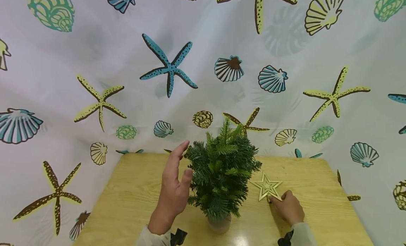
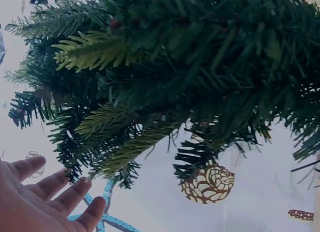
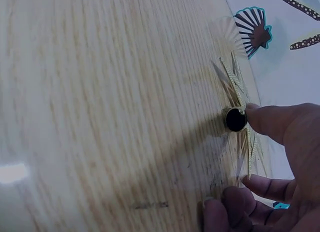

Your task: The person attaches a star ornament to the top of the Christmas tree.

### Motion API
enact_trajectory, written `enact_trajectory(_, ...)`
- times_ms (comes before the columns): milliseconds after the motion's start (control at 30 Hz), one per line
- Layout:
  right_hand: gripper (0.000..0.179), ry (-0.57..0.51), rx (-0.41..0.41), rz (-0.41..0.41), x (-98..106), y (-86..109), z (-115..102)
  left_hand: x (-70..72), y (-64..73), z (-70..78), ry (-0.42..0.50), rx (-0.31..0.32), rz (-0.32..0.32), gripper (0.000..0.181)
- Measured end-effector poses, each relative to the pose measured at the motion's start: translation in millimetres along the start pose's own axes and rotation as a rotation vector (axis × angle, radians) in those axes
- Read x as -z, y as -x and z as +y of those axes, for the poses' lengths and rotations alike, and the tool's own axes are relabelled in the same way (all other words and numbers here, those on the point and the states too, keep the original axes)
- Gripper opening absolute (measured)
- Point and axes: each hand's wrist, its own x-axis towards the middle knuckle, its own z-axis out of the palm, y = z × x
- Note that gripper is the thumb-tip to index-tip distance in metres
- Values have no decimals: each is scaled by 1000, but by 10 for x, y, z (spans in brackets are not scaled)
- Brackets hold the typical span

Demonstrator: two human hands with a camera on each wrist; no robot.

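A small artificial Christmas tree [image 1: 222, 168] stands upright in a pale pot [image 1: 219, 224] in the middle of the table. My left hand [image 1: 176, 189] is raised along the tree's left side, fingers extended; in the left wrist view its fingertips [image 2: 95, 212] lie at the branch tips, and whether they touch cannot be told. To the right of the tree, my right hand [image 1: 288, 205] pinches a gold star tree topper [image 1: 267, 186] by its lower part. The right wrist view shows the star [image 3: 240, 92] edge-on, with a dark round opening at its base beside the thumb.
The light wooden table [image 1: 136, 189] runs back to a white cloth [image 1: 203, 34] printed with starfish and shells. That cloth hangs behind the table and along both sides. Dark camera mounts sit on both wrists.
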Motion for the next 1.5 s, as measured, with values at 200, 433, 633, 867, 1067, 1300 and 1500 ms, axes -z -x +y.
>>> enact_trajectory(200,54,-26,12,-13,39,26,-11,14,-125,26,-8,-51,18,66)
enact_trajectory(433,48,-38,-11,-35,58,60,-29,-36,-293,125,5,-84,-13,67)
enact_trajectory(633,48,-72,-31,-62,65,64,-9,-127,-334,175,13,-87,-39,60)
enact_trajectory(867,53,-107,-50,-122,94,18,-12,-191,-416,227,29,-106,-45,56)
enact_trajectory(1067,58,-108,-12,-136,92,-6,-13,-236,-465,285,18,-90,-61,50)
enact_trajectory(1300,59,-97,-4,-146,86,11,-45,-271,-534,340,6,-84,-61,40)
enact_trajectory(1500,61,-131,-7,-162,122,26,-48,-270,-573,367,-11,-58,-92,41)
